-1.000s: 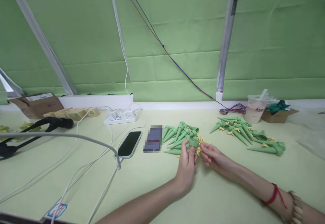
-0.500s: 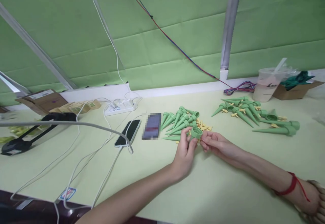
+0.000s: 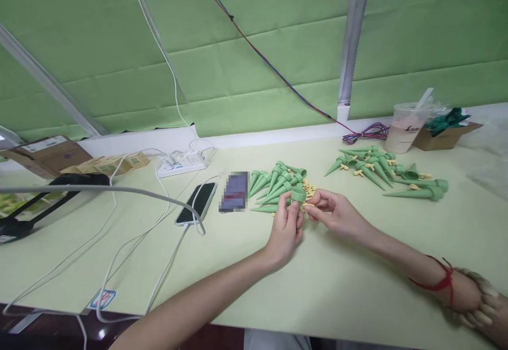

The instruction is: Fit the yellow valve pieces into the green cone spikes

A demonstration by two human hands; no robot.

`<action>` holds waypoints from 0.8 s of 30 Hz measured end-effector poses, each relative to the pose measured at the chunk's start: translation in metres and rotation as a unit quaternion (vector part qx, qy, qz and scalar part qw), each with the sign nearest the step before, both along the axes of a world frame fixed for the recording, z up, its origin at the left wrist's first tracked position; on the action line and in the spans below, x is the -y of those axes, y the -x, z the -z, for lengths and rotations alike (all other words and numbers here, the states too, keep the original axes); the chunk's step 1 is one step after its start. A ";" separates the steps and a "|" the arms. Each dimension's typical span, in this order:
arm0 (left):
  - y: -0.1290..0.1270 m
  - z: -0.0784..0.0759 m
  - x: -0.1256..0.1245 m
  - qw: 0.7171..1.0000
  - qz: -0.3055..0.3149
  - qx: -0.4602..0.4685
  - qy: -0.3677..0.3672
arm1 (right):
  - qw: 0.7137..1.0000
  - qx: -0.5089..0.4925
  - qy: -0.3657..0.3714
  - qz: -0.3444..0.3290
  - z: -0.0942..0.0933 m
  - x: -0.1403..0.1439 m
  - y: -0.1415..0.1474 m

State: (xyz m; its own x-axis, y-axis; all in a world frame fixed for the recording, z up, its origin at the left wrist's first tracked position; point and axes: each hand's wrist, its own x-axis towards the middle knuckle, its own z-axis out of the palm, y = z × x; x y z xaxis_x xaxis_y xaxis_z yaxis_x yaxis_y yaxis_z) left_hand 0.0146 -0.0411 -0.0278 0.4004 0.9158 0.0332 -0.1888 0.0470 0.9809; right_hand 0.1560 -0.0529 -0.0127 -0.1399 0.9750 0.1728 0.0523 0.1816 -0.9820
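My left hand (image 3: 286,226) pinches a green plastic cone spike (image 3: 297,195) by its wide ring end. My right hand (image 3: 336,213) meets it from the right, fingertips closed on a small yellow clip (image 3: 306,205) at the ring. Just behind the hands lies a pile of plain green cones (image 3: 273,183) with loose yellow clips (image 3: 308,187) beside it. A second pile of green cones with yellow clips fitted (image 3: 381,170) lies farther right. Both forearms rest over the pale green table (image 3: 337,286).
Left of the cones lie a blurred card (image 3: 235,191) and a phone (image 3: 197,202) on a white cable. A power strip (image 3: 182,160) sits by the wall. A drink cup (image 3: 404,126) and cardboard box (image 3: 444,135) stand back right; boxes and a black stand (image 3: 43,196) lie left.
The camera shifted a little. My hands stayed together at the cone, turning it slightly; my right hand's fingers curled closer onto the ring end.
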 end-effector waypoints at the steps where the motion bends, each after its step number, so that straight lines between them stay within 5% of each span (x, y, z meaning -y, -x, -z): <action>1: -0.001 0.000 0.000 1.000 -0.012 0.008 -0.003 | 1.000 -0.017 0.005 0.014 -0.001 0.001 0.003; 8: -0.001 0.003 -0.004 0.997 -0.042 0.005 -0.063 | 0.968 -0.189 0.158 -0.056 -0.005 0.005 0.004; 13: 0.002 0.008 -0.007 0.994 -0.034 -0.026 -0.103 | 0.989 -0.125 0.080 -0.026 0.003 0.001 0.000; 19: 0.001 0.003 -0.005 0.997 -0.018 -0.031 -0.070 | 0.995 0.021 -0.059 0.072 0.004 0.005 0.000; 24: 0.001 0.002 -0.004 0.998 -0.016 -0.025 -0.059 | 0.998 -0.030 0.024 0.052 0.000 0.001 -0.004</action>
State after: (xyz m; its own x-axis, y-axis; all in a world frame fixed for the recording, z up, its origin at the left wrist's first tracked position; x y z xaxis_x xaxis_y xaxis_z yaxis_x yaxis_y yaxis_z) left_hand 0.0141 -0.0371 -0.0293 0.3742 0.9194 0.1212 -0.1382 -0.0739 0.9876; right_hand 0.1598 -0.0543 -0.0130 -0.0286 0.9911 0.1300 0.0095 0.1303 -0.9914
